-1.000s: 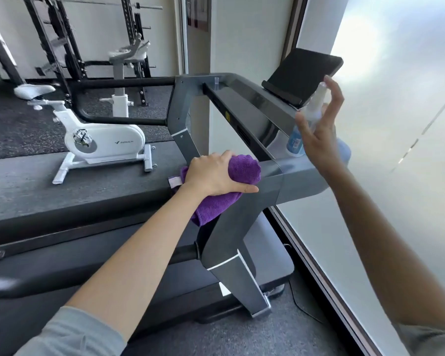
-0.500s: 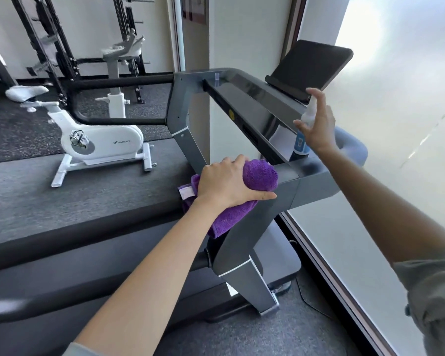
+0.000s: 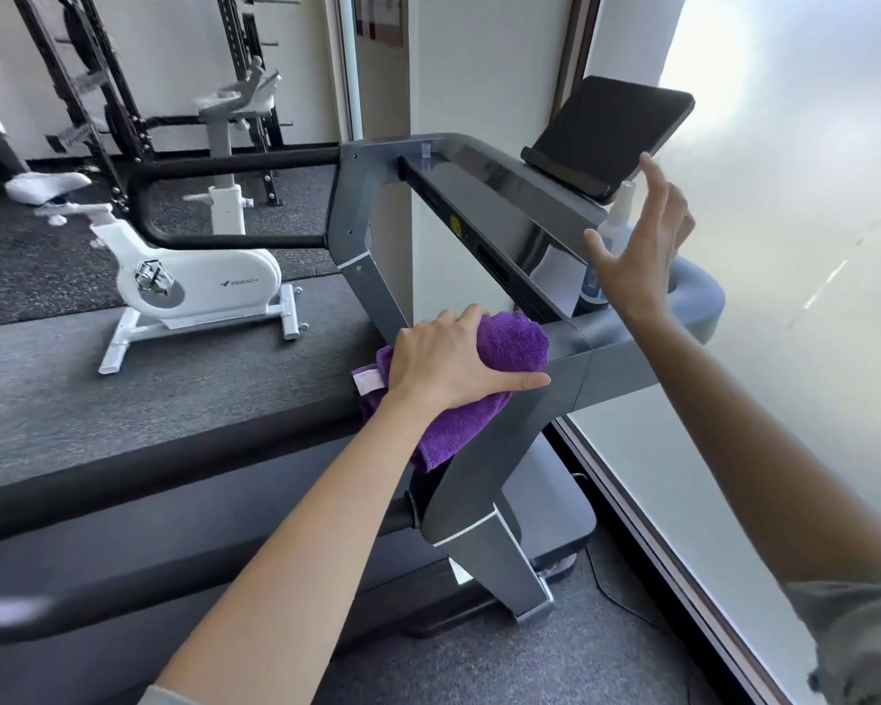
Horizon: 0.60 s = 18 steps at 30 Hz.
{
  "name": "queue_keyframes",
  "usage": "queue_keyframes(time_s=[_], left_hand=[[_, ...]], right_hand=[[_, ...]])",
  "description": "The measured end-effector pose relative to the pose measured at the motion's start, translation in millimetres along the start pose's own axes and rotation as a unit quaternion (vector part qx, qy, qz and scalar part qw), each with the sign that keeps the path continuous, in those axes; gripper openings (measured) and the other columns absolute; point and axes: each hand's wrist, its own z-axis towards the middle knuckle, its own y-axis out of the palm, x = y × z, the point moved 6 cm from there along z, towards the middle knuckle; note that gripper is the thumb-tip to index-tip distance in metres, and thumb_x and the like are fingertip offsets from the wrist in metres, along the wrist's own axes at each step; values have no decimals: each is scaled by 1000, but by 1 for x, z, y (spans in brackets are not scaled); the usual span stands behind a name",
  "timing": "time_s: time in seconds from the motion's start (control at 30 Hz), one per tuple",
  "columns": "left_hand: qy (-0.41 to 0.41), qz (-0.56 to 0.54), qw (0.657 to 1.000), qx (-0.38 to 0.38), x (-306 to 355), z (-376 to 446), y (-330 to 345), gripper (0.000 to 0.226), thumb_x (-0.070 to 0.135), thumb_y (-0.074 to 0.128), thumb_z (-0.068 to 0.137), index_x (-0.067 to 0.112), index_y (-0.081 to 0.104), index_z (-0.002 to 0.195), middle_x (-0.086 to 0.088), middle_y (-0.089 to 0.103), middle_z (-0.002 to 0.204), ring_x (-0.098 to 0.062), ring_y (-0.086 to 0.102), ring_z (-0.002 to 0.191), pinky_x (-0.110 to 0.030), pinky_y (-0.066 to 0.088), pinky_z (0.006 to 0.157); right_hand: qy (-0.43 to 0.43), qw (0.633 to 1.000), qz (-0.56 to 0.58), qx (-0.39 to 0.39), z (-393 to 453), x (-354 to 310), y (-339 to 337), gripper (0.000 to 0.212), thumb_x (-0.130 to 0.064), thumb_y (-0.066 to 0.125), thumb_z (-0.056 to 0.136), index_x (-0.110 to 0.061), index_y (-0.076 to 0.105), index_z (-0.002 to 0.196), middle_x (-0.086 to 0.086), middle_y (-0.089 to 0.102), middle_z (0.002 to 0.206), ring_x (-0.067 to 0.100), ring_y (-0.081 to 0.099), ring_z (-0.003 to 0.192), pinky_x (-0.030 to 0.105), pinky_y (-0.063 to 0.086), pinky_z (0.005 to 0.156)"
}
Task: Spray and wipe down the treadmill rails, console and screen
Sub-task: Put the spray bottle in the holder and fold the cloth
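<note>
A person's left hand (image 3: pixel 453 356) presses a cloth (image 3: pixel 499 348) onto the near corner of a treadmill console (image 3: pixel 509 206). The right hand (image 3: pixel 637 246) is raised to the right, in front of a spray bottle (image 3: pixel 612 221) that appears to stand in the console's side pocket, below the tilted screen (image 3: pixel 606 129). An exercise bike (image 3: pixel 189 287) stands left, a rack (image 3: pixel 103 78) behind it.

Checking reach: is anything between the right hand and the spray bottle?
Nothing visible. The right hand is open, directly in front of the bottle, which stands in the console pocket below the tablet.
</note>
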Motion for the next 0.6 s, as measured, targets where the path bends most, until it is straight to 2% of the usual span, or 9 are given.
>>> queue_keyframes(time_s=[0.07, 0.1, 0.17, 0.27, 0.33, 0.4, 0.47, 0.5, 0.6], left_hand=[[-12, -39, 999, 11, -1, -3, -3, 100, 99, 38, 52, 33, 49, 126, 1, 63, 112, -26, 62, 104, -40, 44, 85], [-18, -67, 997, 25, -2, -5, -6, 97, 98, 39, 54, 34, 49, 126, 2, 63, 113, -25, 62, 105, -39, 43, 83], [-32, -146, 986, 70, -3, -13, -15, 90, 93, 46, 57, 36, 48, 126, 4, 62, 115, -23, 60, 107, -35, 41, 81], [-65, -300, 946, 101, -10, -22, -28, 96, 82, 61, 56, 35, 40, 137, 1, 54, 130, -23, 52, 121, -36, 40, 94], [-95, -386, 911, 110, -17, -26, -38, 106, 79, 60, 51, 36, 31, 144, 1, 45, 140, -21, 40, 132, -39, 33, 108], [-100, -433, 889, 111, -16, -29, -50, 107, 74, 63, 54, 44, 19, 147, 1, 37, 143, -19, 31, 135, -39, 25, 112], [-78, -462, 880, 82, -5, -33, -59, 102, 66, 69, 60, 54, 14, 144, 0, 31, 135, -14, 25, 130, -31, 22, 107], [-62, -467, 880, 60, 1, -34, -63, 97, 64, 71, 60, 59, 17, 141, 0, 28, 129, -12, 23, 127, -25, 20, 103], [-3, -460, 888, 7, 8, -44, -79, 71, 69, 66, 57, 60, 44, 124, 3, 24, 125, -9, 19, 122, -13, 19, 95]], right_hand=[[-26, 998, 62, 8, -21, -26, -12, 44, -12, 62, 91, -10, 52, 134, 12, 57, 127, 26, 52, 119, 9, 28, 104], [-12, 993, 116, -16, -36, -37, -15, 29, -15, 61, 94, -11, 60, 123, 10, 65, 114, 22, 60, 108, 22, 43, 101], [41, 973, 200, -112, -67, -55, -14, 18, -25, 60, 96, -15, 66, 110, 4, 70, 100, 16, 66, 93, 37, 54, 87], [80, 918, 266, -283, -113, -79, -3, 39, -37, 63, 90, -19, 58, 124, 1, 67, 111, 9, 66, 99, 32, 54, 88], [98, 870, 319, -361, -135, -92, 2, 51, -33, 69, 83, -24, 49, 130, -2, 65, 120, 9, 66, 105, 31, 53, 92], [85, 855, 318, -401, -149, -102, 8, 68, -23, 77, 81, -28, 39, 137, -8, 62, 125, 8, 64, 111, 31, 51, 97], [62, 879, 284, -379, -156, -111, 10, 83, -12, 78, 84, -25, 27, 148, -12, 59, 130, 9, 58, 122, 33, 48, 104], [65, 894, 284, -342, -156, -114, 8, 82, -7, 74, 87, -21, 25, 150, -8, 58, 131, 12, 56, 124, 36, 46, 107], [112, 907, 333, -231, -156, -111, -14, 60, 10, 61, 88, -19, 44, 137, 2, 64, 121, 16, 61, 112, 40, 50, 101]])
